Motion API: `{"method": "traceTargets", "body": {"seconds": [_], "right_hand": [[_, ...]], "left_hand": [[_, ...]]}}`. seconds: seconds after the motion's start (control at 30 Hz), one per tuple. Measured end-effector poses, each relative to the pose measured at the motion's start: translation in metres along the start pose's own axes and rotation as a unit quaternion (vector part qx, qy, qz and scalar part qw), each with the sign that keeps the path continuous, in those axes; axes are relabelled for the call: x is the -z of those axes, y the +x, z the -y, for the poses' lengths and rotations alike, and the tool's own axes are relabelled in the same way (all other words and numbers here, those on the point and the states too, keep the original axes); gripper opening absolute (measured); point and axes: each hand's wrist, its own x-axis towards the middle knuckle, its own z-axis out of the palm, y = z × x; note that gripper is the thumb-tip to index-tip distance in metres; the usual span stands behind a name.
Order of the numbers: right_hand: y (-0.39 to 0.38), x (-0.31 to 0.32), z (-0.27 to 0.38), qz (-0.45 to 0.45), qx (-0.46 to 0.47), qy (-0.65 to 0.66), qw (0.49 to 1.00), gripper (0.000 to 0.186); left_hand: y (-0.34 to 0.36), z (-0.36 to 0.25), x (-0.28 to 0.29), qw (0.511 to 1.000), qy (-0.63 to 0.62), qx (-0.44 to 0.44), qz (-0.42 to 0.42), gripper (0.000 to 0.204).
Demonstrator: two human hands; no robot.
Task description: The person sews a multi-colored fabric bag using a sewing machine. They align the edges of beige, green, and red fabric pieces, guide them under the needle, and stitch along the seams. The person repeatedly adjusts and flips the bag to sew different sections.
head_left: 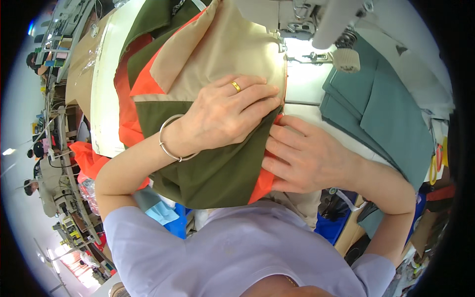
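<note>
A garment piece of beige, olive green and orange fabric (217, 173) lies under the sewing machine's presser foot (283, 45) and hangs over the table's front edge. My left hand (230, 111), with a ring and a bangle, rests flat on it, fingertips close to the right edge, just in front of the foot. Beside it, my right hand (307, 156) grips that same edge where an orange layer shows beneath the green. The fingertips of this hand are partly hidden by the cloth. Bright light falls around the needle area.
The sewing machine head (307, 20) stands above the work, with a ribbed knob (346, 60) low on its right. Stacked grey-green fabric panels (378, 99) lie to the right, near yellow-handled scissors (434, 166). Other workstations with people line the far left.
</note>
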Motion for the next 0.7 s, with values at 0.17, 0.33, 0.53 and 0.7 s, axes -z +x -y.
{"method": "traceTargets", "body": {"seconds": [0.17, 0.33, 0.53, 0.7], "right_hand": [[0.003, 0.005, -0.007, 0.007, -0.016, -0.009, 1.000, 0.034], [0.003, 0.008, -0.017, 0.025, -0.039, -0.024, 0.999, 0.035], [0.005, 0.006, -0.018, 0.032, -0.033, -0.073, 0.996, 0.035], [0.001, 0.001, -0.015, 0.024, -0.008, -0.075, 0.997, 0.033]], "left_hand": [[0.004, 0.015, -0.004, 1.000, -0.018, -0.006, -0.011, 0.032], [0.013, 0.038, -0.006, 1.000, -0.017, -0.017, -0.002, 0.031], [0.020, 0.072, -0.014, 0.998, 0.001, -0.059, -0.010, 0.030], [0.023, 0.072, -0.011, 0.998, -0.001, -0.057, 0.007, 0.032]]}}
